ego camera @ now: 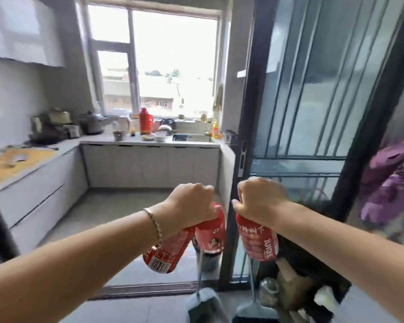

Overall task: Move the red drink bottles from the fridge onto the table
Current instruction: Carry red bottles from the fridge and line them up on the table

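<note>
My left hand (189,203) grips two red drink bottles by their tops. One bottle (167,250) hangs tilted down to the left with a barcode near its base; the other (211,234) hangs nearly upright beside it. My right hand (259,201) grips the top of a third red bottle (260,243), whose label reads JUICE. All three hang in the air above the floor at a kitchen doorway. Neither the fridge nor the table is in view.
A black-framed glass sliding door (306,113) stands right of the doorway. A broom and dustpan (205,304) lean just below the bottles. An L-shaped counter (149,142) carries pots, bowls and a red thermos (145,121). Purple clothing (392,180) hangs at the right.
</note>
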Tool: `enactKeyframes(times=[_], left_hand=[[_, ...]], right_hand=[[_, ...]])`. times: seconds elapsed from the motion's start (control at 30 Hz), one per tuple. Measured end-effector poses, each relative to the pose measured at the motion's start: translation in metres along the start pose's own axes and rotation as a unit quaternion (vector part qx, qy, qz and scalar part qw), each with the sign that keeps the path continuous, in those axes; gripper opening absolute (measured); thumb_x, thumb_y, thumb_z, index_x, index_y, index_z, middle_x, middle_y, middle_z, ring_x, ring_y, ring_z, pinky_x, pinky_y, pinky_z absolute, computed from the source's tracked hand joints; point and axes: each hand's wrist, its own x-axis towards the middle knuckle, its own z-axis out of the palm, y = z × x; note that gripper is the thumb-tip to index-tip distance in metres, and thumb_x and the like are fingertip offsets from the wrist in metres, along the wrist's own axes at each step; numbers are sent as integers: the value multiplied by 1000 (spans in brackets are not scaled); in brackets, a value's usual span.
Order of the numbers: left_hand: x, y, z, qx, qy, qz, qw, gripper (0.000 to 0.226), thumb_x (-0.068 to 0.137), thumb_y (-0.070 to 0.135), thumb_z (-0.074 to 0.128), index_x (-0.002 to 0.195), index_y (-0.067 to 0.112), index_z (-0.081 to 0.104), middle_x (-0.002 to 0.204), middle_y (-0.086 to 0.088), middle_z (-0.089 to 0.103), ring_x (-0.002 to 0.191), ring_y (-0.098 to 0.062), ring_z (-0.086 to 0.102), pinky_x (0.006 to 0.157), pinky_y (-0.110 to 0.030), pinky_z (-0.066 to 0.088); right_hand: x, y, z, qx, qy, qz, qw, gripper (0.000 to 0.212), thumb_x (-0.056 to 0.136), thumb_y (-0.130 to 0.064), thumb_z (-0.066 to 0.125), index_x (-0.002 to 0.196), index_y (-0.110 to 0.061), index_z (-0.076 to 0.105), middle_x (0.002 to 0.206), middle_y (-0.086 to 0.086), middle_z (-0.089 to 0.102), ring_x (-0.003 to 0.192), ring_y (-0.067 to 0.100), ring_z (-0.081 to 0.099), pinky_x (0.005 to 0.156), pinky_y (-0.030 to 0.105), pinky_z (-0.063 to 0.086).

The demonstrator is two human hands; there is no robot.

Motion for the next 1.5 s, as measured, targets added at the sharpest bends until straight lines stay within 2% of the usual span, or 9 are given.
enactKeyframes(times=[0.13, 0.27, 0.4, 0.6, 0.77, 0.93, 1.13, 1.33, 1.5], left_hand=[[-121, -103, 13, -34, -30, -176, 983, 36, 93, 41, 43, 104, 8, 54, 101, -8, 65, 91, -28, 63, 69, -30, 43], [-246, -186, 23, -23, -47, -267, 962, 39, 91, 45, 47, 103, 8, 54, 98, -7, 66, 80, -24, 61, 65, -29, 43], [-364, -251, 26, -16, -81, -366, 927, 39, 90, 46, 49, 103, 9, 54, 101, -9, 66, 89, -27, 62, 65, -29, 37], [-532, -324, 24, 1, -138, -517, 845, 34, 91, 41, 46, 99, 9, 54, 100, -9, 65, 95, -31, 61, 68, -30, 35], [-648, -373, 30, -2, -140, -626, 767, 23, 88, 35, 47, 81, 13, 43, 84, -4, 62, 78, -29, 57, 64, -29, 33], [-747, -428, 43, 14, -160, -674, 721, 25, 90, 38, 50, 80, 17, 41, 88, 0, 65, 85, -27, 62, 64, -29, 33], [-837, -479, 44, 31, -162, -745, 647, 33, 91, 46, 48, 98, 14, 53, 90, -1, 66, 81, -22, 64, 64, -30, 44], [-923, -517, 52, 40, -171, -795, 581, 37, 90, 50, 48, 102, 15, 54, 94, -1, 67, 83, -20, 65, 74, -33, 54], [-1007, -547, 68, 24, -176, -804, 567, 38, 89, 51, 48, 102, 17, 54, 94, 0, 67, 84, -20, 65, 75, -33, 54]], right_hand=[[36, -143, 13, 48, 5, -112, 992, 33, 92, -41, 50, 102, -13, 63, 105, 8, 65, 91, 25, 63, 69, 28, 39], [57, -292, 13, 88, 5, -200, 976, 31, 93, -38, 49, 99, -12, 64, 100, 7, 67, 75, 21, 56, 64, 25, 38], [61, -434, 10, 124, -8, -285, 950, 31, 92, -38, 47, 102, -13, 63, 103, 7, 66, 90, 24, 63, 67, 27, 40], [45, -636, 1, 178, -24, -425, 887, 33, 95, -40, 44, 100, -12, 61, 99, 6, 66, 82, 22, 62, 66, 28, 47], [28, -786, 0, 190, -42, -520, 832, 31, 93, -42, 46, 94, -14, 60, 97, 4, 65, 89, 24, 64, 69, 32, 49], [18, -921, 3, 170, -36, -615, 769, 29, 93, -44, 44, 84, -17, 51, 97, 5, 63, 89, 26, 63, 64, 29, 40], [11, -1062, -3, 176, -23, -672, 719, 38, 96, -44, 41, 105, -12, 57, 103, 7, 59, 93, 28, 63, 65, 31, 42], [-13, -1177, 1, 211, -74, -688, 691, 40, 95, -47, 42, 109, -12, 56, 101, 6, 55, 91, 27, 62, 65, 30, 42], [-42, -1268, 8, 203, -106, -685, 692, 43, 91, -54, 48, 107, -14, 55, 100, 4, 53, 87, 22, 62, 65, 28, 44]])
